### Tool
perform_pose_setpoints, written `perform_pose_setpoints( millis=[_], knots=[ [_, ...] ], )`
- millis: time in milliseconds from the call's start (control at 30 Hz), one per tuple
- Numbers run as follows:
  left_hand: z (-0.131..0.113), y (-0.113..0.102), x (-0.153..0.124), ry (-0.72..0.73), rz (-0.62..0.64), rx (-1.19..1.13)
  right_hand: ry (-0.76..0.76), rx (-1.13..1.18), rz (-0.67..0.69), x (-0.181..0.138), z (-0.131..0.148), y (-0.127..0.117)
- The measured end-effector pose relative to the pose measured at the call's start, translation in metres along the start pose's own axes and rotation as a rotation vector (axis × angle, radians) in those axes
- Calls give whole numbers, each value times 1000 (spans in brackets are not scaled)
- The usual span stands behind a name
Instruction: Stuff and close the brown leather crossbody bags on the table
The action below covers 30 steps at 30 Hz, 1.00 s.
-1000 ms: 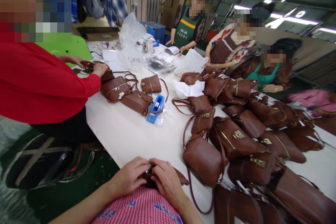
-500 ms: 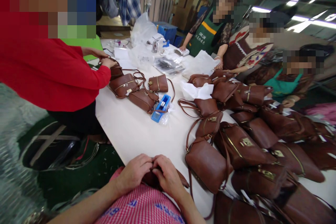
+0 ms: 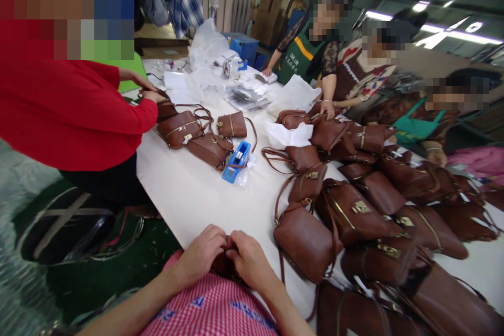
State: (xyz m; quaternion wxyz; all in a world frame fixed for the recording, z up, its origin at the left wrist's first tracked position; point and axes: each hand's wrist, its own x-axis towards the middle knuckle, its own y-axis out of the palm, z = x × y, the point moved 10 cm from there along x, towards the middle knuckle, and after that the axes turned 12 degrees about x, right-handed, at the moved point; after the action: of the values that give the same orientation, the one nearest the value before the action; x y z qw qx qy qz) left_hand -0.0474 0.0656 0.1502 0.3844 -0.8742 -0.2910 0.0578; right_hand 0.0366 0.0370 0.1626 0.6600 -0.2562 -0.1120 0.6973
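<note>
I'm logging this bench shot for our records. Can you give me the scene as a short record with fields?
left hand: grips small brown bag at table edge
right hand: grips same bag
small brown bag: mostly hidden between both hands
table: white
brown handbags: piled at right
blue box: mid-table
co-workers: red sleeve left, others opposite
</note>
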Motion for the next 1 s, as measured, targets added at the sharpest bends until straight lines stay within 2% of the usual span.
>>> perform_pose_setpoints(
  millis=[100, 267, 500, 633, 700, 833, 933, 1000],
  knots=[
    [-7, -2, 2, 58, 7, -1, 81, 65, 1, 2, -2, -4],
    [-7, -8, 9, 88, 86, -111, 176, 221, 105, 14, -10, -2],
    [-14, -7, 10, 174, 130, 41, 250, 331, 198, 19, -24, 4],
    [-12, -7, 11, 173, 132, 7, 277, 378, 290, 23, -28, 12],
    [-5, -10, 13, 131, 115, -68, 262, 379, 287, 28, -25, 11],
    [17, -16, 15, -39, 56, -253, 148, 311, 191, 33, -8, -1],
    [25, -17, 9, -84, 45, -353, 3, 177, 136, 12, -4, -8],
    [24, -18, 3, -82, 39, -353, -104, 0, 63, -14, -15, -13]
  ],
)
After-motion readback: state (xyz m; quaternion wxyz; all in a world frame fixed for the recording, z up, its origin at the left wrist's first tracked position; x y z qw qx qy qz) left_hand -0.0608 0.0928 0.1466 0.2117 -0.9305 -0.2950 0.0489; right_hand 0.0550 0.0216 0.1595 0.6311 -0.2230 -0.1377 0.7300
